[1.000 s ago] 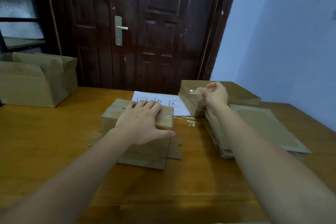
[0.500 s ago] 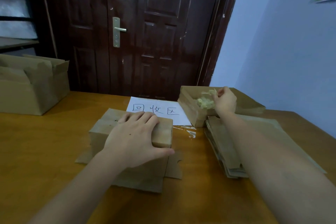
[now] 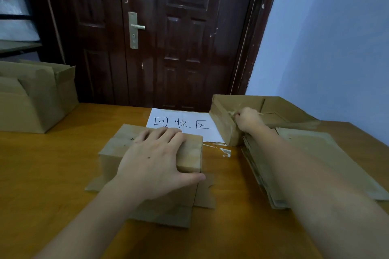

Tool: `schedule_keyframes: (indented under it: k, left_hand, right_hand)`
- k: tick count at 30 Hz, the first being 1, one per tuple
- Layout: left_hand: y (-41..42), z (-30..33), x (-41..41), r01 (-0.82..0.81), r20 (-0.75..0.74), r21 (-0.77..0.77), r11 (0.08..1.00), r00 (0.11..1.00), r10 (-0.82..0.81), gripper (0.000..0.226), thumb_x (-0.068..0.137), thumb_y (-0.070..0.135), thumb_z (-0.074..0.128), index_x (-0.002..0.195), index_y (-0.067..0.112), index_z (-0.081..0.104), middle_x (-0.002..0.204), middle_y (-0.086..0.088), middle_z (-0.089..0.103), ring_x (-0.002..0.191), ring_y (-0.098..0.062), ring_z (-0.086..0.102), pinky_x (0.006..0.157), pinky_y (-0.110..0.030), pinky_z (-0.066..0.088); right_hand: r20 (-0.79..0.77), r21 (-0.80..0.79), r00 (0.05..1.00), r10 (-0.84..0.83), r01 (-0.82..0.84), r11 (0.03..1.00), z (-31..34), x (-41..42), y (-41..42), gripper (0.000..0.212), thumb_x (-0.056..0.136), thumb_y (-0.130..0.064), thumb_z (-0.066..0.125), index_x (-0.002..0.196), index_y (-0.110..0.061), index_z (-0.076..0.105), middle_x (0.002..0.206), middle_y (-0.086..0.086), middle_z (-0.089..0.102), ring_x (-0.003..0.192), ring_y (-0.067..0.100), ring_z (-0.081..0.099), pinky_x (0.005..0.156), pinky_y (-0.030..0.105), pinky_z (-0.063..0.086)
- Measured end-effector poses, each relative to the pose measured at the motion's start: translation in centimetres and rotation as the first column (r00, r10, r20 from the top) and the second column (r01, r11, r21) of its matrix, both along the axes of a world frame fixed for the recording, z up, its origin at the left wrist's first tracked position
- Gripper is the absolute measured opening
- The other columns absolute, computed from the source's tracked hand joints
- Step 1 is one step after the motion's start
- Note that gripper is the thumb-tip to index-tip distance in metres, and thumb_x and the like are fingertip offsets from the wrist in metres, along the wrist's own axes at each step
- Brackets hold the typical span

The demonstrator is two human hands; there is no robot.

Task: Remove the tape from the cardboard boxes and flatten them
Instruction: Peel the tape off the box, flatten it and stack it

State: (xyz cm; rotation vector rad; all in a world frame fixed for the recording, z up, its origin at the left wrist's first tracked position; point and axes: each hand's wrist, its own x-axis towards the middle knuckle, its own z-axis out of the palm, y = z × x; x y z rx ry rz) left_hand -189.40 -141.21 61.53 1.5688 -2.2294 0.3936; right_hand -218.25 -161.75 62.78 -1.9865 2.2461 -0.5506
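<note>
Where the white sheet [image 3: 181, 125] lies flat at the far edge of our worktop [image 3: 52, 170], we read three handwritten black characters, 回收区; we find no other legible writing on any cardboard. Just in front of that sheet stands the small box [image 3: 190, 152] we are working on, plain brown corrugated card, upright, with its lower flaps splayed out flat on the wood around its base. Our left hand [image 3: 155, 166] rests on its top, fingers straight and spread toward the far edge, thumb stretched out over the near right corner, so this grip lies apart and flat, pressing rather than clamping. To the right, an open box [image 3: 273, 109] sits at the worktop's back edge, and our right hand [image 3: 248, 119] reaches inside it with fingers curled together around a crumpled wad of yellowish tape [image 3: 232, 114]. Beside that arm lies a stack of flattened boxes [image 3: 311, 151], brown and layered. A clear strip of peeled tape [image 3: 223, 149] lies on the wood between the small box and the open one. At far left sits a larger carton [image 3: 37, 94] with flaps up, and a dark wooden door [image 3: 168, 33] stands behind.
</note>
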Motion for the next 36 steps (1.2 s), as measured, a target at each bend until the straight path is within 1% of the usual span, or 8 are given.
schedule_keyframes:
  k: [4,10,17,20,23,30,32,36]
  left_hand:
    - [0.0,0.1,0.0,-0.004,-0.002,0.03,1.0,1.0,0.004,0.097,0.072,0.106,0.021,0.127,0.034,0.057,0.139,0.014,0.058,0.131,-0.015,0.051,0.114,-0.047,0.038]
    - [0.1,0.2,0.1,0.003,-0.005,0.042,0.999,1.0,-0.003,0.101,0.069,0.108,0.017,0.13,0.035,0.052,0.141,0.015,0.054,0.133,-0.014,0.047,0.116,-0.046,0.034]
    - [-0.3,0.3,-0.1,-0.011,0.004,0.088,0.996,1.0,0.011,0.109,0.066,0.109,0.015,0.136,0.033,0.048,0.147,0.012,0.05,0.138,-0.016,0.042,0.12,-0.05,0.03]
    - [-0.3,0.6,-0.5,-0.052,0.009,0.121,0.991,0.999,0.052,0.114,0.064,0.11,0.015,0.138,0.028,0.046,0.146,0.008,0.051,0.137,-0.019,0.044,0.119,-0.05,0.033]
    - [-0.1,1.2,-1.5,-0.111,-0.007,0.191,0.975,0.993,0.115,0.117,0.063,0.109,0.026,0.138,0.021,0.044,0.142,0.003,0.053,0.136,-0.021,0.045,0.119,-0.053,0.032]
    - [-0.6,5.2,1.3,0.147,-0.224,0.54,0.829,0.974,-0.027,0.072,0.078,0.058,0.084,0.135,0.025,0.055,0.122,0.005,0.059,0.111,-0.02,0.054,0.091,-0.035,0.046]
    - [-0.4,5.4,3.0,0.064,-0.086,0.474,0.878,0.996,-0.026,0.076,0.079,0.066,0.078,0.141,0.028,0.055,0.125,0.007,0.058,0.11,-0.019,0.056,0.089,-0.035,0.048]
    - [0.7,3.3,5.4,-0.133,0.154,0.284,0.95,0.984,0.092,0.096,0.083,0.085,0.055,0.158,0.027,0.036,0.159,0.004,0.043,0.142,-0.024,0.044,0.115,-0.044,0.037]
  right_hand:
    - [-0.07,0.01,0.993,-0.097,0.098,0.995,0.0,1.2,0.7,0.016,0.099,-0.017,0.053,0.091,-0.008,0.063,0.099,0.011,0.067,0.098,0.032,0.063,0.086,0.044,0.058]
    - [-0.241,0.057,0.965,-0.103,0.12,0.991,1.0,1.6,1.7,0.026,0.098,-0.012,0.055,0.122,-0.009,0.064,0.14,0.017,0.047,0.128,0.037,0.044,0.104,0.045,0.043]
    - [-0.369,0.008,0.929,-0.032,0.037,0.999,2.7,0.5,5.3,0.009,0.091,-0.002,0.058,0.085,-0.009,0.059,0.077,0.004,0.046,0.098,0.029,0.055,0.073,0.035,0.048]
    - [-0.339,-0.008,0.939,0.062,-0.069,0.998,3.3,1.1,7.7,0.019,0.093,0.001,0.054,0.106,-0.008,0.066,0.106,0.011,0.062,0.095,0.028,0.059,0.075,0.034,0.051]
    - [-0.237,-0.096,0.921,0.309,-0.339,0.936,3.3,3.2,10.8,0.044,0.101,-0.004,0.048,0.143,-0.014,0.056,0.145,0.01,0.055,0.13,0.03,0.053,0.108,0.039,0.045]
    - [0.036,0.0,0.763,0.645,-0.646,0.764,3.4,9.6,18.2,0.057,0.105,-0.049,0.044,0.155,-0.022,0.041,0.158,-0.006,0.043,0.144,0.012,0.039,0.118,0.03,0.031]
    - [-0.011,0.077,0.768,0.64,-0.637,0.767,3.2,10.2,18.9,0.07,0.102,-0.059,0.044,0.159,-0.02,0.032,0.164,-0.004,0.032,0.15,0.013,0.029,0.123,0.036,0.025]
    - [-0.095,0.111,0.773,0.627,-0.617,0.779,2.9,10.9,19.5,0.076,0.101,-0.063,0.04,0.161,-0.017,0.026,0.169,0.0,0.018,0.155,0.015,0.014,0.126,0.037,0.015]
